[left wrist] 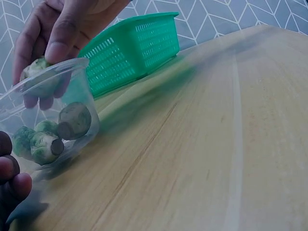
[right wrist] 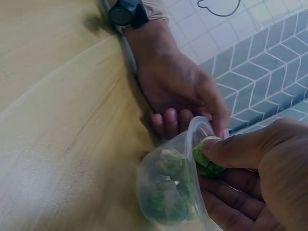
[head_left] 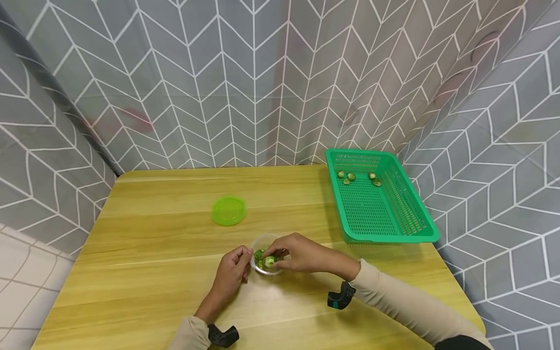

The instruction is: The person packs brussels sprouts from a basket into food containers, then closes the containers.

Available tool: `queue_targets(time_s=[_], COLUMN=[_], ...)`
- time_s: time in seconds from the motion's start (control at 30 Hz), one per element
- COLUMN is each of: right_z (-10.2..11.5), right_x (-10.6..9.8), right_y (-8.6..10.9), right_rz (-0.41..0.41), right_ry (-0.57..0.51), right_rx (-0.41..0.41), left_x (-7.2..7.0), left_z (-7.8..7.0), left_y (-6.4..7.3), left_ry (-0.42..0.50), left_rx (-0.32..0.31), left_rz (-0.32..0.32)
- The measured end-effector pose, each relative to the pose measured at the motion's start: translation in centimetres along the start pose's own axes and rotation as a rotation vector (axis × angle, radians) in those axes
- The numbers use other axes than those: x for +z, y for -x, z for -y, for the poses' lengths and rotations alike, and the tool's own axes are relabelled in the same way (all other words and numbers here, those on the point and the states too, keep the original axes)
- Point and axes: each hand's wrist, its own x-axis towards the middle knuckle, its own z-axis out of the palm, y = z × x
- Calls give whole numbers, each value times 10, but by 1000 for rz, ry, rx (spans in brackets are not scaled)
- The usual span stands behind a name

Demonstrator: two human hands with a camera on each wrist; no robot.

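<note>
A clear plastic tub (head_left: 265,239) stands on the wooden table with several Brussels sprouts (left wrist: 45,144) inside, seen through its wall in the left wrist view. My left hand (head_left: 232,269) pinches the tub's rim between thumb and finger on its left side. From the right, my right hand (head_left: 302,253) reaches over the opening. Its thumb and fingers grip one green Brussels sprout (right wrist: 206,160) at rim level, above those lying at the bottom. In the right wrist view, part of that sprout is covered by the thumb.
A round green lid (head_left: 228,211) lies on the table (head_left: 148,243) behind the tub. At the back right stands a green perforated basket (head_left: 389,238) with several sprouts (head_left: 351,176) near its far end. Patterned grey curtains (head_left: 245,87) hang behind the table and along its sides.
</note>
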Motion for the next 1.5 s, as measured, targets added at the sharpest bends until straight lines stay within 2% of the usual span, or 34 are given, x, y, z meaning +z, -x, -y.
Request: queue_targets(time_s=[0.6, 0.77, 1.03, 1.23, 1.5], right_z=[-2, -2, -4, -7, -18], right_x=[6, 6, 1, -17, -55], right_y=[-6, -5, -1, 11, 38], right_rz=[47, 36, 17, -72, -233], right_ry=[172, 157, 57, 38, 35], right_rx=[-39, -48, -36, 8, 79], left_x=[0, 0, 0, 1, 0], left_z=[0, -1, -1, -1, -1], left_y=[0, 0, -1, 0, 0], left_ry=[2, 5, -1, 0, -6], left_rx=[11, 6, 6, 7, 23], left_rz=[19, 20, 21, 11, 20])
